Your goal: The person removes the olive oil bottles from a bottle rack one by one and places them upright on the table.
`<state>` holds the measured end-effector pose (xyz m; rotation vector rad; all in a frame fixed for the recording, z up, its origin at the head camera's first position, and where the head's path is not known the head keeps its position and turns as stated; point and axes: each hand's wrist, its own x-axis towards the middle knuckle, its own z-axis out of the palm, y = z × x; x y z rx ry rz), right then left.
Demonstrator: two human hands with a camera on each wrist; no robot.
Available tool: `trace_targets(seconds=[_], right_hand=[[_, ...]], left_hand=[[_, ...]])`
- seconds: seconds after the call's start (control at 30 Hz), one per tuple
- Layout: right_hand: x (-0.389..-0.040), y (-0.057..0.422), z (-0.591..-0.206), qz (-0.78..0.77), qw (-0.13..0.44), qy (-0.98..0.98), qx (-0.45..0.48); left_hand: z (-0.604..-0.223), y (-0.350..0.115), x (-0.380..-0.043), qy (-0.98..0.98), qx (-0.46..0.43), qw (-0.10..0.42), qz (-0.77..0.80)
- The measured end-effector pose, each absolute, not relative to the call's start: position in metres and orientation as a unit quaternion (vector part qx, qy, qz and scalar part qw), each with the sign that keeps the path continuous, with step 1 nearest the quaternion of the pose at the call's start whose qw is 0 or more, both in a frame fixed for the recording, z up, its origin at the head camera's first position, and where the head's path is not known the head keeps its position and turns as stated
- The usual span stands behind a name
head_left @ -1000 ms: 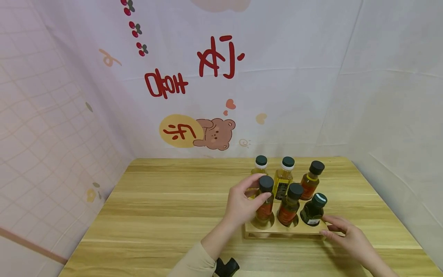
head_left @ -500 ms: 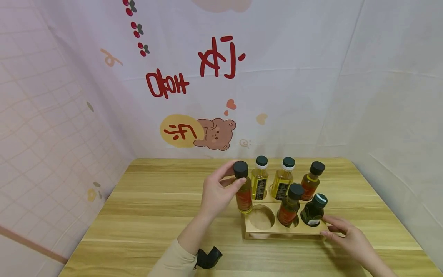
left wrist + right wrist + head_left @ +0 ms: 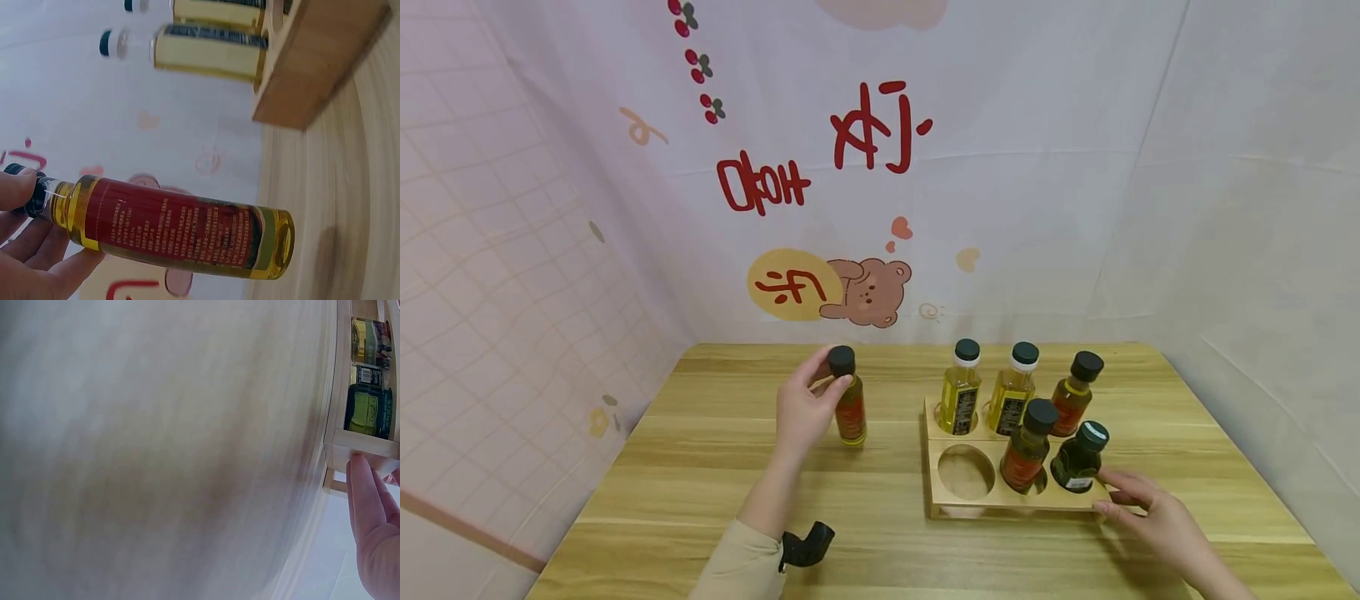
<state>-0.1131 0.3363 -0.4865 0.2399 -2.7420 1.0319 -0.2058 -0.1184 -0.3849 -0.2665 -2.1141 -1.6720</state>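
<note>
In the head view, my left hand [image 3: 805, 412] pinches a dark-capped oil bottle [image 3: 851, 408] at its cap and neck. The left wrist view shows yellow oil in this bottle and a red label along its side. It is upright, left of a two-tier wooden rack [image 3: 943, 510], and I cannot tell whether its base touches the table. My right hand [image 3: 1157, 517] touches the rack's right end; in the right wrist view the visible fingers [image 3: 367, 494] lie straight against that end. The rack's front-left round hole [image 3: 966, 472] has no bottle in it.
The rack bears a dark-capped bottle [image 3: 1026, 450], a dark green bottle [image 3: 1077, 458], two yellow oil bottles [image 3: 960, 400] [image 3: 1012, 400] and a red-labelled bottle [image 3: 1070, 404]. A black wrist mount [image 3: 807, 546] is on my left forearm. A printed cloth [image 3: 1037, 192] hangs behind the wooden table [image 3: 715, 433].
My left hand has lifted the red-labelled oil bottle out of the rack's front-left hole and carried it left. My right hand has stayed at the rack's right end.
</note>
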Motion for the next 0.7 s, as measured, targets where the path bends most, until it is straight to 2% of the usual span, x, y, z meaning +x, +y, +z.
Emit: trace_targets(seconds=[0.33, 0.7], right_hand=[[-0.111, 0.337, -0.485, 0.352, 0.067, -0.931, 0.062], [-0.112, 0.336, -0.485, 0.355, 0.081, -0.929, 0.073]], left_hand=[[-0.402, -0.171, -0.221, -0.775, -0.008, 0.226, -0.591], [-0.408, -0.203, -0.229, -0.775, 0.032, 0.272, -0.57]])
